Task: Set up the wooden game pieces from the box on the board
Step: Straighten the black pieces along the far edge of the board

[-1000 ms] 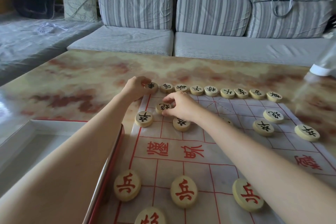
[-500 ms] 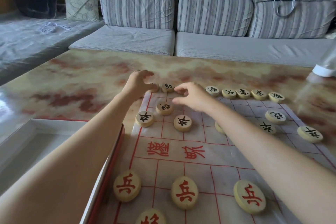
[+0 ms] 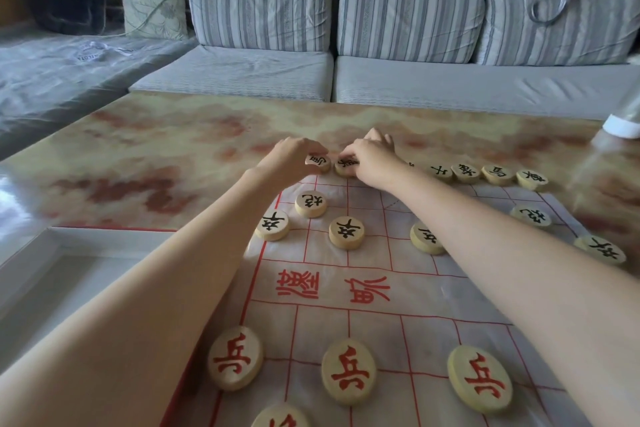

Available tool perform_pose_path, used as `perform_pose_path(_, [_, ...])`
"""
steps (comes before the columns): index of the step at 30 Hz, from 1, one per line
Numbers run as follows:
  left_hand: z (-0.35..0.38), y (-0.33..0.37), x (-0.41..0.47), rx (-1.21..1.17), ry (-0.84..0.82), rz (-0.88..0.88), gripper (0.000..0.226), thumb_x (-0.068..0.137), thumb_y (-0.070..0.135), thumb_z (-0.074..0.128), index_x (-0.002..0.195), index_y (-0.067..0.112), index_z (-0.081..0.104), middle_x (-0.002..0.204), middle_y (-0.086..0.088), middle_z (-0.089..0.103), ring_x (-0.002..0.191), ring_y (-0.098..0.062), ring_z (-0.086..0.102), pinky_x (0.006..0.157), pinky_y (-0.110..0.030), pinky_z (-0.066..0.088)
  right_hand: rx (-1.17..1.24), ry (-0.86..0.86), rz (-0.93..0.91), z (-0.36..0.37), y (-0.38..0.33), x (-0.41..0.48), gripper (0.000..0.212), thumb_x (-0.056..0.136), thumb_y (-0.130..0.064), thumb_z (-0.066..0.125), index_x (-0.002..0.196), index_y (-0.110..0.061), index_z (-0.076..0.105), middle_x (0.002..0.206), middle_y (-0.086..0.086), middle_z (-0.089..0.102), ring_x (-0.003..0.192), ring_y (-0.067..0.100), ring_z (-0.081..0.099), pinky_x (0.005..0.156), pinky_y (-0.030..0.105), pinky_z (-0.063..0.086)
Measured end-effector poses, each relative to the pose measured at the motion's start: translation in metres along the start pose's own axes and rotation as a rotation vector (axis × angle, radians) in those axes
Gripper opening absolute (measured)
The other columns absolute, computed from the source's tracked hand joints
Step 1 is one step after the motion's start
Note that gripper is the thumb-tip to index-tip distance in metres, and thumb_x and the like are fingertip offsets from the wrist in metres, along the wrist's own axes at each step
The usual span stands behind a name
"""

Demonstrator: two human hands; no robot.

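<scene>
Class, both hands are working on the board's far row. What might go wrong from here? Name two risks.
1. The right forearm lies low over a black piece it partly hides; drawing back may drag that piece off its point.
2. The left hand holds the back-row piece and the right hand pinches the neighbouring piece, close together at the thin board's far edge; nudging one may shift the other.

Forearms (image 3: 173, 288), left grip (image 3: 294, 159), right grip (image 3: 372, 163) seemingly bare
</scene>
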State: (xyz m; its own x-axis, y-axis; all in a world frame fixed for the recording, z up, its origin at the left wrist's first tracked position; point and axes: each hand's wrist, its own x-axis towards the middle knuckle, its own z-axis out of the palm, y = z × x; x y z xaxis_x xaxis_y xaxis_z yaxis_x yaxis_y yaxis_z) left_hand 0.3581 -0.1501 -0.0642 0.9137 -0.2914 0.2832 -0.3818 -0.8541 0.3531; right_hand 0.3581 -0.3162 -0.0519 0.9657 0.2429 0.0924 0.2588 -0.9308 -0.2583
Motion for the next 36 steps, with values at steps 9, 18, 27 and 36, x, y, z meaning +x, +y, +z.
perform_pose_path(9, [0.007, 0.006, 0.008, 0.311, 0.088, -0.009, 0.052, 0.077, 0.052, 0.062, 0.109, 0.011, 0.062, 0.114, -0.009, 0.060, 0.112, -0.027, 0.051, 0.098, -0.036, 0.031, -0.210, 0.130, -0.060, 0.009, -0.004, 0.004, 0.065, 0.079, -0.066, 0.050, 0.108, -0.009, 0.058, 0.117, 0.008, 0.056, 0.117, 0.029, 0.034, 0.095, 0.038, 0.025])
perform_pose_path(18, [-0.011, 0.007, 0.002, -0.023, -0.093, -0.001, 0.048, 0.076, 0.019, 0.072, 0.122, 0.015, 0.059, 0.121, -0.004, 0.064, 0.115, -0.018, 0.058, 0.093, -0.020, 0.038, 0.245, -0.067, 0.038, -0.007, 0.015, -0.004, 0.056, 0.082, -0.026, 0.068, 0.132, -0.037, 0.047, 0.132, 0.008, 0.038, 0.128, 0.029, 0.034, 0.104, 0.033, 0.033])
perform_pose_path(27, [-0.007, 0.003, 0.003, 0.036, -0.056, -0.003, 0.038, 0.078, 0.019, 0.070, 0.115, 0.016, 0.064, 0.114, -0.007, 0.066, 0.105, -0.024, 0.060, 0.089, -0.029, 0.045, 0.123, -0.022, -0.027, -0.004, 0.012, -0.006, 0.048, 0.086, -0.030, 0.063, 0.132, -0.026, 0.051, 0.114, 0.000, 0.051, 0.126, 0.026, 0.026, 0.104, 0.031, 0.022])
perform_pose_path(36, [0.002, 0.005, 0.005, 0.043, 0.021, -0.048, 0.041, 0.077, 0.032, 0.071, 0.111, 0.010, 0.066, 0.108, -0.013, 0.065, 0.101, -0.029, 0.060, 0.090, -0.033, 0.043, 0.106, -0.001, -0.021, -0.002, 0.013, -0.006, 0.044, 0.089, -0.032, 0.059, 0.131, -0.023, 0.052, 0.125, 0.006, 0.050, 0.127, 0.027, 0.024, 0.101, 0.032, 0.022])
